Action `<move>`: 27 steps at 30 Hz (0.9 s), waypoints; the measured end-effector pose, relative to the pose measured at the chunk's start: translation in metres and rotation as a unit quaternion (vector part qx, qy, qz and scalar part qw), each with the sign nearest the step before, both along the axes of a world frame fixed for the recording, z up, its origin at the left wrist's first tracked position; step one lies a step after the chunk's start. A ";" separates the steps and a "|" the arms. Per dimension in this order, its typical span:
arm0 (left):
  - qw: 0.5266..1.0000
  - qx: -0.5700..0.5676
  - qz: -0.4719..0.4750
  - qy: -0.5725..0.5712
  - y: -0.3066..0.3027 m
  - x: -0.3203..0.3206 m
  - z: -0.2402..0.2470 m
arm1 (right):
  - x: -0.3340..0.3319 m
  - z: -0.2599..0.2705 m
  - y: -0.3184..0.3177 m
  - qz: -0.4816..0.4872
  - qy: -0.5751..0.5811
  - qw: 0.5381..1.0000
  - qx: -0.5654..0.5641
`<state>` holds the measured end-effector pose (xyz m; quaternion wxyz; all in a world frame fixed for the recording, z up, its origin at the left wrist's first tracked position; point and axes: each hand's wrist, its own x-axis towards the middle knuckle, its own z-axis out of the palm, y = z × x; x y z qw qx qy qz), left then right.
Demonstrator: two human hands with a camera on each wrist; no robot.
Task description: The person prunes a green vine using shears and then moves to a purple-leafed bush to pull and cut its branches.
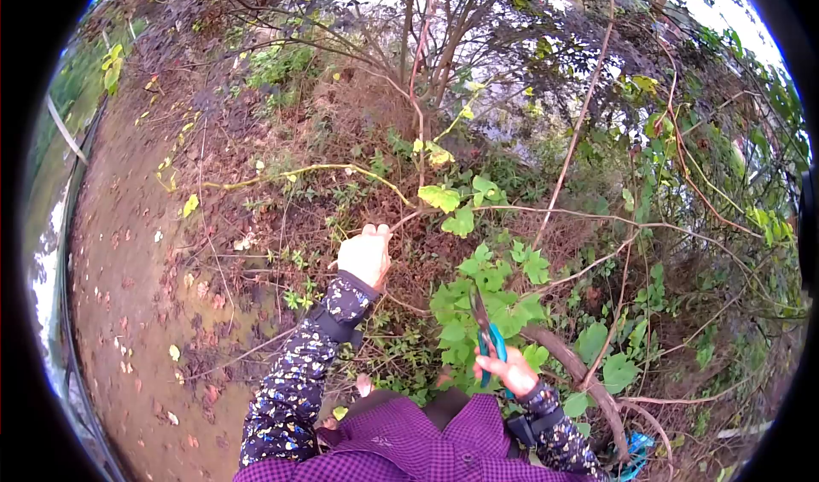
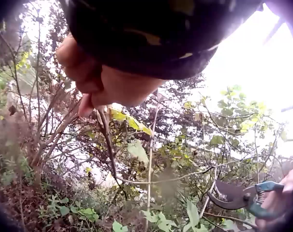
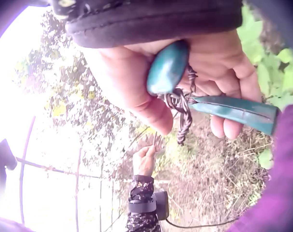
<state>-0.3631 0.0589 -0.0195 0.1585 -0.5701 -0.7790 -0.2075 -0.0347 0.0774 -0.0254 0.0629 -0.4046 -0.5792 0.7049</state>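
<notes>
My left hand is raised at the middle of the head view, its fingers curled round a thin woody vine. In the left wrist view the vine drops from between thumb and fingers. Lower right, my right hand holds a pair of pruning shears with teal handles, the dark blades pointing up and away. Green leaves lie behind the blades. In the right wrist view a teal handle rests against the palm, and a dark twisted cord hangs at the handles.
A thin stem runs right from the yellow-green leaves. A thick curved branch stands beside my right forearm, with a blue thing near its base. Bare soil with fallen leaves lies left; dark-leaved shrubs rise ahead.
</notes>
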 end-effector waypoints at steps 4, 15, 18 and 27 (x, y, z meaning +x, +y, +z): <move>0.998 -0.024 0.052 -0.007 -0.038 0.022 0.039 | -0.056 0.001 0.027 0.126 0.000 0.990 0.070; 0.996 -0.015 0.086 0.016 -0.051 0.052 0.060 | -0.104 0.009 0.045 0.196 0.121 0.973 0.004; 0.997 -0.022 0.076 0.003 -0.050 0.053 0.056 | -0.102 0.011 0.048 0.168 0.135 0.976 0.031; 0.996 -0.022 0.078 -0.025 -0.050 0.050 0.053 | -0.108 0.018 0.052 0.156 0.118 0.981 -0.011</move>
